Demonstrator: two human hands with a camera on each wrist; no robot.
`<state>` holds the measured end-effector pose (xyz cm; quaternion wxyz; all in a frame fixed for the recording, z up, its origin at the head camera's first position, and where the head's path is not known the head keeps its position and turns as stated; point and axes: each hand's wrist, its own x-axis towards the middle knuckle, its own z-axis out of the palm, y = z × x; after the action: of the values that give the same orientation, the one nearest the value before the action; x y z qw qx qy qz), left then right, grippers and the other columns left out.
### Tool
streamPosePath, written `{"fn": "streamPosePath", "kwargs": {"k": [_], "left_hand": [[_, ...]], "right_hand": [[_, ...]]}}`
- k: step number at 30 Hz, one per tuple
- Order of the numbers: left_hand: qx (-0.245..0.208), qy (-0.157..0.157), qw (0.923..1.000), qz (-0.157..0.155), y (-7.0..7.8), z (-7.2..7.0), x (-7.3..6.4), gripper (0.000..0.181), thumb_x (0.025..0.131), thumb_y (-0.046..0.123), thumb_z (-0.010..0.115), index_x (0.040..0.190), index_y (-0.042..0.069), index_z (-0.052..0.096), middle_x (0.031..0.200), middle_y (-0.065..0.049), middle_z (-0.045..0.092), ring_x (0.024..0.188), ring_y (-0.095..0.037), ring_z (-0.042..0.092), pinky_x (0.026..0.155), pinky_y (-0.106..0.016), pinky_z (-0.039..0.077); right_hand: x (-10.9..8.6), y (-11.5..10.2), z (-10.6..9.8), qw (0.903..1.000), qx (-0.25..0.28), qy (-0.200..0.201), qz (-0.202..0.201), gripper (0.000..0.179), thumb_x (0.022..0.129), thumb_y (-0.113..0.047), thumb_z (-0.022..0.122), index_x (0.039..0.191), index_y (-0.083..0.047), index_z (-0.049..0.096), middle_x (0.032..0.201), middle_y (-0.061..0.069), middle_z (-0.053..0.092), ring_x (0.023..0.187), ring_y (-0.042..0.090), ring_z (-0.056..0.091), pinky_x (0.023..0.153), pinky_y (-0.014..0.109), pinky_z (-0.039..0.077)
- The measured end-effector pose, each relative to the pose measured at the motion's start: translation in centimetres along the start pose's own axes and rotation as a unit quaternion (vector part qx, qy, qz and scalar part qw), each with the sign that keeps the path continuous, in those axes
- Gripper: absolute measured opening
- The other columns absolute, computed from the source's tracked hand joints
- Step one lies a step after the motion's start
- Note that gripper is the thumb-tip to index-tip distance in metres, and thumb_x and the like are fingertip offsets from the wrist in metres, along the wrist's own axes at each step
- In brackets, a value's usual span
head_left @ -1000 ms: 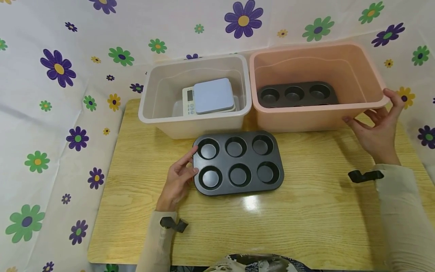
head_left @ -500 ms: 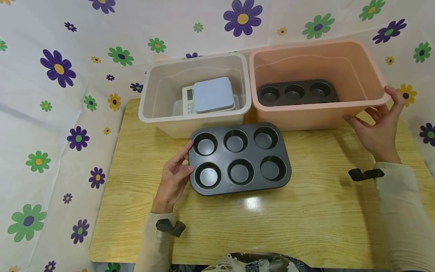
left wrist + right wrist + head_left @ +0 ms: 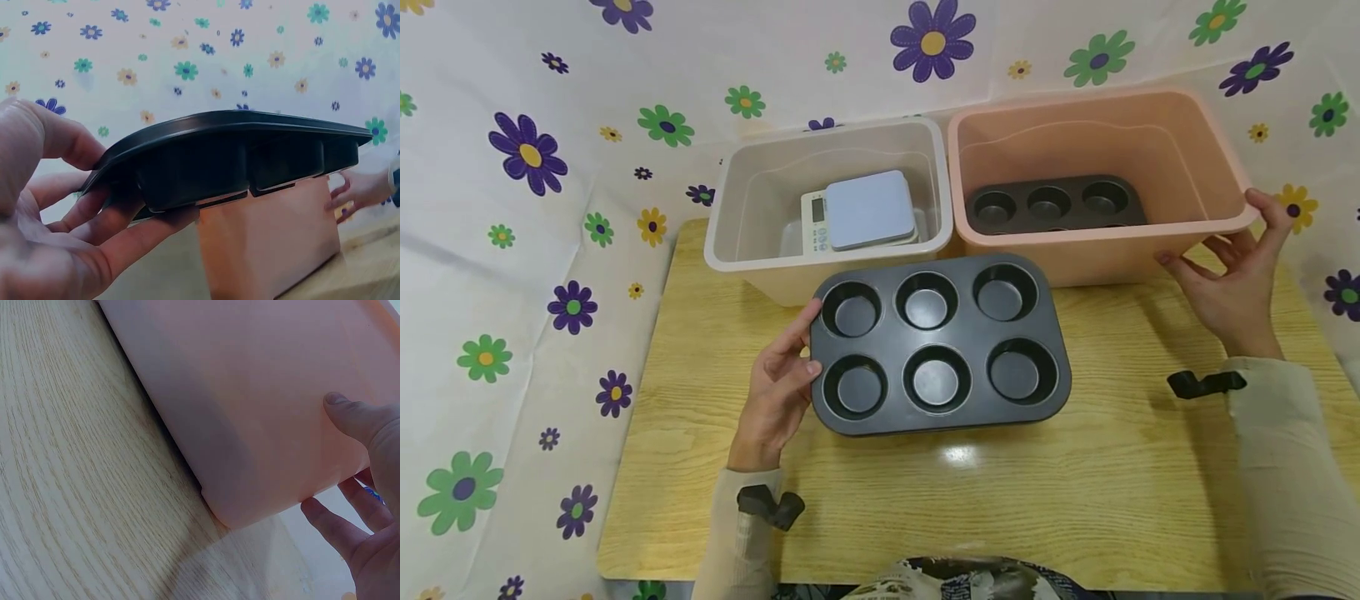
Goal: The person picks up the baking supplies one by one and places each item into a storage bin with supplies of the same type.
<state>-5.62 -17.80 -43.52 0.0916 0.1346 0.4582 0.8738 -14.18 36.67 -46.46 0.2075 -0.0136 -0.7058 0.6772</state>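
A dark muffin tin (image 3: pixel 940 342) is raised above the table in front of the two bins, slightly tilted. My left hand (image 3: pixel 777 383) grips its left short edge; in the left wrist view the fingers (image 3: pixel 150 234) reach beneath it and the thumb side lies at the rim. On the right, my right hand (image 3: pixel 1236 279) holds the front right corner of the peach bin (image 3: pixel 1075 254). The right wrist view has the thumb (image 3: pixel 350 415) on the bin's front wall and the fingers round its side. A second muffin tin (image 3: pixel 1060 208) lies inside that bin.
Left of the peach bin stands a cream bin (image 3: pixel 760 271) with a kitchen scale (image 3: pixel 868 212) lying in it. Both bins stand at the back of the wooden table (image 3: pixel 1000 508). Flower-print cloth (image 3: pixel 647 67) hangs behind and at the sides.
My left hand has lifted the muffin tin off the table, and the tin looks larger, closer to the head camera. The right hand stays at the peach bin's corner.
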Motion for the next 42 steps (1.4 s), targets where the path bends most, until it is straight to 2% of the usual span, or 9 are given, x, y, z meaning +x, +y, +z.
{"fn": "streamPosePath", "kwargs": {"k": [8, 15, 20, 24, 27, 33, 42], "left_hand": [[-0.012, 0.011, 0.9999, 0.004, 1.0, 1.6, 1.5, 0.075, 0.096, -0.02, 0.04, 0.164, 0.01, 0.05, 0.115, -0.003, 0.058, 0.104, -0.011, 0.068, 0.081, -0.021, 0.066], [0.002, 0.015, 0.9998, 0.015, 2.3, 3.5, 4.9, 0.074, 0.095, -0.018, 0.044, 0.162, 0.013, 0.054, 0.112, -0.004, 0.058, 0.102, -0.011, 0.066, 0.079, -0.021, 0.065], [0.034, 0.014, 0.9988, 0.033, 3.0, 4.9, 6.8, 0.075, 0.095, -0.013, 0.05, 0.167, 0.006, 0.043, 0.11, -0.003, 0.056, 0.113, -0.014, 0.061, 0.085, -0.021, 0.063], [0.043, 0.012, 0.9983, 0.038, 3.3, 6.2, 8.2, 0.076, 0.095, -0.01, 0.053, 0.169, 0.0, 0.035, 0.109, -0.002, 0.053, 0.117, -0.016, 0.058, 0.087, -0.022, 0.062], [0.038, 0.007, 0.9987, 0.034, 3.4, 7.1, 9.4, 0.076, 0.096, -0.01, 0.053, 0.169, 0.0, 0.034, 0.107, -0.001, 0.05, 0.116, -0.016, 0.057, 0.083, -0.021, 0.061], [0.025, -0.002, 0.9993, 0.027, 2.9, 8.7, 11.9, 0.075, 0.096, -0.011, 0.055, 0.168, 0.001, 0.036, 0.104, 0.0, 0.05, 0.105, -0.014, 0.058, 0.071, -0.02, 0.059], [0.025, -0.002, 0.9996, 0.011, 2.0, 10.3, 14.9, 0.07, 0.101, -0.011, 0.055, 0.168, 0.005, 0.042, 0.1, -0.001, 0.054, 0.092, -0.014, 0.061, 0.07, -0.024, 0.061]], "right_hand": [[0.0, -0.1, 0.0, 0.9999, -0.005, 0.0, 0.012, 0.098, 0.086, 0.018, 0.079, 0.159, -0.028, 0.033, 0.164, 0.008, 0.051, 0.13, 0.019, 0.064, 0.088, 0.012, 0.06], [0.1, -0.1, 0.0, 0.9999, -0.013, 0.003, -0.005, 0.097, 0.087, 0.019, 0.078, 0.16, -0.026, 0.032, 0.164, 0.009, 0.051, 0.13, 0.022, 0.064, 0.088, 0.011, 0.06], [0.3, 0.0, 0.1, 0.9996, -0.03, 0.004, 0.003, 0.098, 0.087, 0.016, 0.079, 0.16, -0.028, 0.032, 0.164, 0.007, 0.051, 0.131, 0.021, 0.063, 0.088, 0.011, 0.059], [0.2, 0.0, 0.1, 0.9999, -0.013, 0.003, 0.009, 0.099, 0.086, 0.018, 0.079, 0.16, -0.028, 0.032, 0.163, 0.007, 0.051, 0.13, 0.021, 0.064, 0.087, 0.012, 0.06], [0.0, 0.1, 0.0, 1.0, 0.008, -0.001, 0.003, 0.1, 0.084, 0.021, 0.078, 0.159, -0.026, 0.033, 0.163, 0.01, 0.051, 0.13, 0.022, 0.064, 0.088, 0.013, 0.061], [-0.1, 0.4, -0.3, 0.9997, -0.003, -0.012, -0.02, 0.097, 0.085, 0.022, 0.074, 0.16, -0.023, 0.032, 0.161, 0.012, 0.053, 0.13, 0.022, 0.064, 0.094, 0.013, 0.06], [0.0, 0.2, -0.2, 0.9986, -0.049, -0.007, -0.02, 0.097, 0.086, 0.018, 0.077, 0.16, -0.025, 0.032, 0.165, 0.009, 0.049, 0.13, 0.019, 0.064, 0.09, 0.011, 0.059]]}}
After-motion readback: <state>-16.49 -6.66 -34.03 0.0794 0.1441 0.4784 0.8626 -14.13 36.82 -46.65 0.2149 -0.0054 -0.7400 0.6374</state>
